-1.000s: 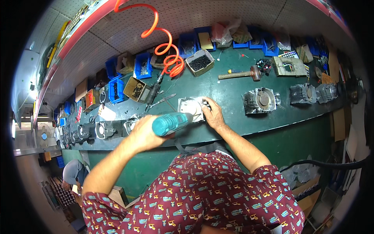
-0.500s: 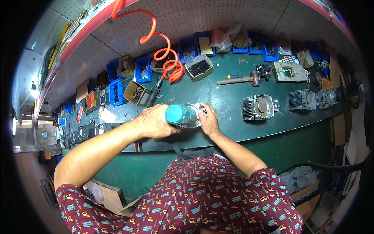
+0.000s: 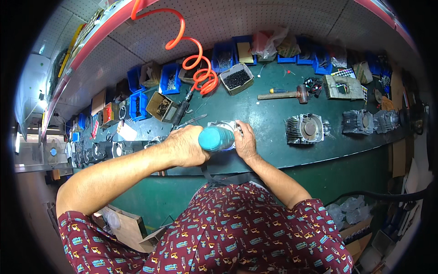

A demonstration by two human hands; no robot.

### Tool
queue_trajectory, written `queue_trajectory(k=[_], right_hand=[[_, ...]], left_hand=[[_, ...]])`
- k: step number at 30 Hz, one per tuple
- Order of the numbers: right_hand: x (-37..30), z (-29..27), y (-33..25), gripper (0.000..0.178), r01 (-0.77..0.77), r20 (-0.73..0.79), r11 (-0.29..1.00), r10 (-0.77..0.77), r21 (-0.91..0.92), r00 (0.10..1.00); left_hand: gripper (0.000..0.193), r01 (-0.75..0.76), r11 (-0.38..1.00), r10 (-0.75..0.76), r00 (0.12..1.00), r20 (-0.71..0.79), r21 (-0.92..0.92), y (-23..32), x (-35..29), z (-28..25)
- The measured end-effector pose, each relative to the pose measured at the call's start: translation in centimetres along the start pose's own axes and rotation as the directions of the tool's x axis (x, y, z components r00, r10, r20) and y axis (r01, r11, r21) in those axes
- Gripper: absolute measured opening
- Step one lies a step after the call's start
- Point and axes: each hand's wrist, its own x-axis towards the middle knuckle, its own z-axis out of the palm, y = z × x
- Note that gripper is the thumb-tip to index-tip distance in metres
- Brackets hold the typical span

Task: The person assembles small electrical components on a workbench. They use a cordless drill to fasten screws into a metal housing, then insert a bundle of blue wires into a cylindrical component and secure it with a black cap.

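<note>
On the bench [image 3: 267, 139], the metal casting [image 3: 226, 123] lies beneath the teal power tool [image 3: 215, 138], axis roughly downward, left hand [image 3: 186, 146] clenched around the tool left of the casting, right hand [image 3: 245, 140], nearer, grasping the casting's right edge.

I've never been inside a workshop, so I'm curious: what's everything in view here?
Power tool: one, teal, in the left hand
Metal part: one, silver, partly hidden beneath the tool
Finned castings: three, grey, bench's right; more at far left, too small to count
Mallet: one, brown, mid-bench
Coiled hose: one, orange-red, hanging above
Parts box: one, pale, holding black pieces, back of bench
Bins: several, blue, along the back
Workbench: one, green, across the view
Shirt: one, maroon, patterned, below
Hands: two, bare; left on the tool, right at the part
</note>
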Motion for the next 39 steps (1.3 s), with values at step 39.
queue_trajectory(k=[39], right_hand=[[0.5,-1.0,-1.9,0.038,-0.077,0.102,0.995,0.083,-0.065,0.991]], left_hand=[[0.074,0.161,0.926,-0.33,0.785,-0.525,-0.341,-17.6,13.1,35.7]])
